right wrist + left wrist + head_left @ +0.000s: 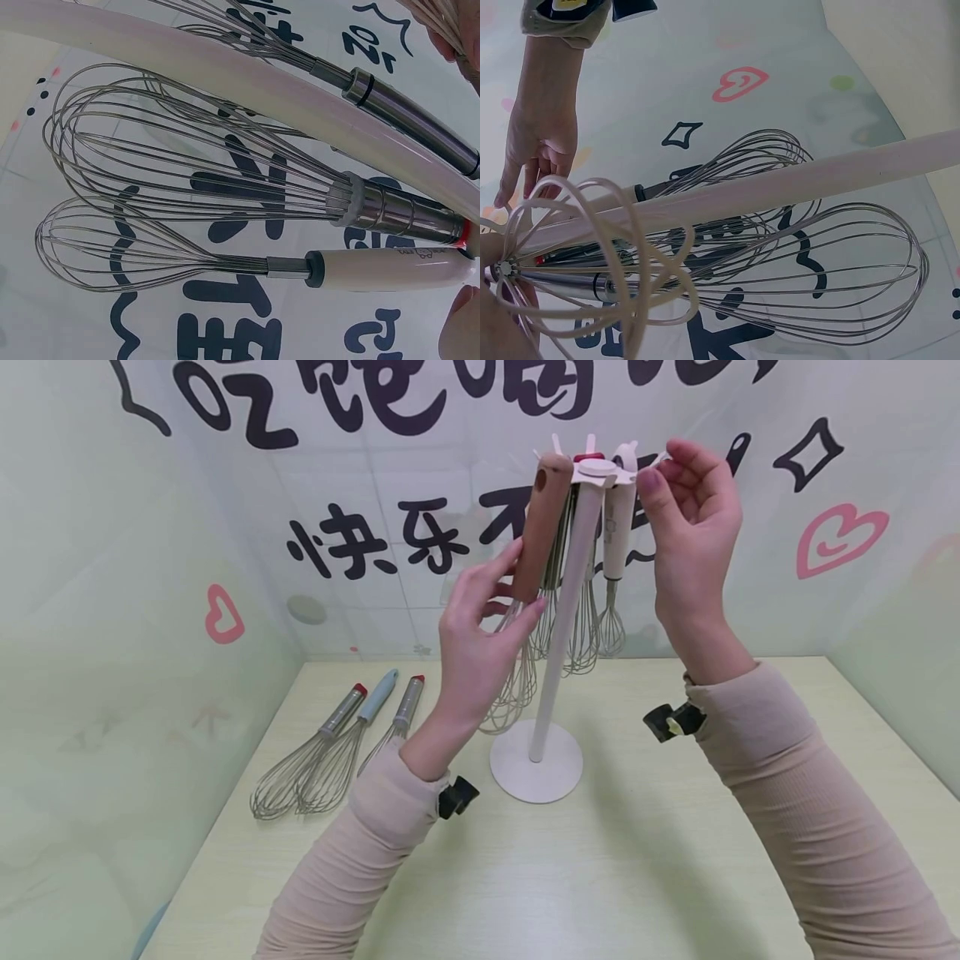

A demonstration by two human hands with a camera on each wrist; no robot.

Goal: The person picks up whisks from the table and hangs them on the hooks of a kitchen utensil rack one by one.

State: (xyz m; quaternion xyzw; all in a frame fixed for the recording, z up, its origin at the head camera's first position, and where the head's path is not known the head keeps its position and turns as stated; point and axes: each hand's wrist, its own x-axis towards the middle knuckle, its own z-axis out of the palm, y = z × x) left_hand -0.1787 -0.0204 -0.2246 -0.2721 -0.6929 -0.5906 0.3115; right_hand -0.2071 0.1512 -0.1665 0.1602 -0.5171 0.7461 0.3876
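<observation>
My left hand grips a whisk with a brown wooden handle. Its handle end points up beside the top of a white whisk stand, and its pale wires hang below my fingers. At the stand's top right, my right hand has its thumb and curled fingers around one of the hooks; the exact contact is partly hidden. A white-handled whisk and metal-handled whisks hang from the stand, handles up. In the right wrist view, fingers of my left hand show at the top corner.
Left of the stand's round base, two whisks with red-tipped metal handles and one with a light blue handle lie on the pale wooden table. Behind stands a printed backdrop with black lettering.
</observation>
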